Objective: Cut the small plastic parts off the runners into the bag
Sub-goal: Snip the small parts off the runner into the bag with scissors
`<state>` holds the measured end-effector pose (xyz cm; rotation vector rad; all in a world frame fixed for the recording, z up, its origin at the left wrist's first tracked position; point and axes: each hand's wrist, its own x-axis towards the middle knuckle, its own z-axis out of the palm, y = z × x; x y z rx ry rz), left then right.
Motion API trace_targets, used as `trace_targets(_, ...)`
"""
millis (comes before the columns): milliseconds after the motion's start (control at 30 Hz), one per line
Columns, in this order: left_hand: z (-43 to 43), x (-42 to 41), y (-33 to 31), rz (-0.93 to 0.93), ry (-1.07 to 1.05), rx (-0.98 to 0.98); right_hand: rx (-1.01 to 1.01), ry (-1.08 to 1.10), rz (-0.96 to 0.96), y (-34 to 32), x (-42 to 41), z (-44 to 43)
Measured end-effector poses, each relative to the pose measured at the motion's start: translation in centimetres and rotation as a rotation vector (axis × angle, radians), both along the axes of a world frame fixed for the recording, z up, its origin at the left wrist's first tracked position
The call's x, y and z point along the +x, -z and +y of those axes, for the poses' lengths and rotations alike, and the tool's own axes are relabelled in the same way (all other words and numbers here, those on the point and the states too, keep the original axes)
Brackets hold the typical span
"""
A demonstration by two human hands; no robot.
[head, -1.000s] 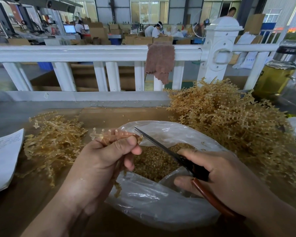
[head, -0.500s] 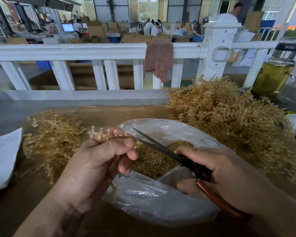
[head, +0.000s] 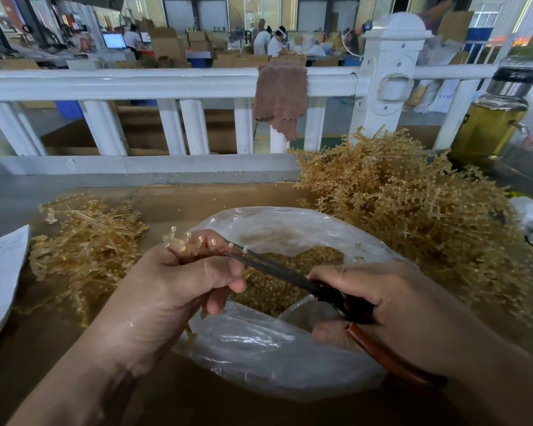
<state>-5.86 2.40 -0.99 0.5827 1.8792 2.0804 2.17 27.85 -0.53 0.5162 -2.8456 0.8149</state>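
l grip (head: 166, 290) pinches runner (head: 175, 240); r grip (head: 413, 305) holds scissors (head: 274, 267) over bag (head: 274, 355).

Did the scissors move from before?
Yes. The scissors slid left and nearer the person, away from the far rim of the bag, toward the left hand.

no readable text; marks on paper sheet (head: 0, 272) too blurred.
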Motion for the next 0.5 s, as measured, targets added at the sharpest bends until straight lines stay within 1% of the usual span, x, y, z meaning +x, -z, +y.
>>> trace_targets(200,-0.04,0.02,-0.06,0.05,0.051,-0.009,0.005,0.009,0.012,0.11,-0.03,-0.06)
trace_targets(367,-0.3,0.0,0.1,0.068,0.061,-0.053,0.012,0.011,0.029,-0.02,0.01,-0.23)
trace_targets(500,0.01,-0.17,0.33,0.083,0.036,-0.012,0.021,0.014,0.036,-0.04,-0.09,-0.23)
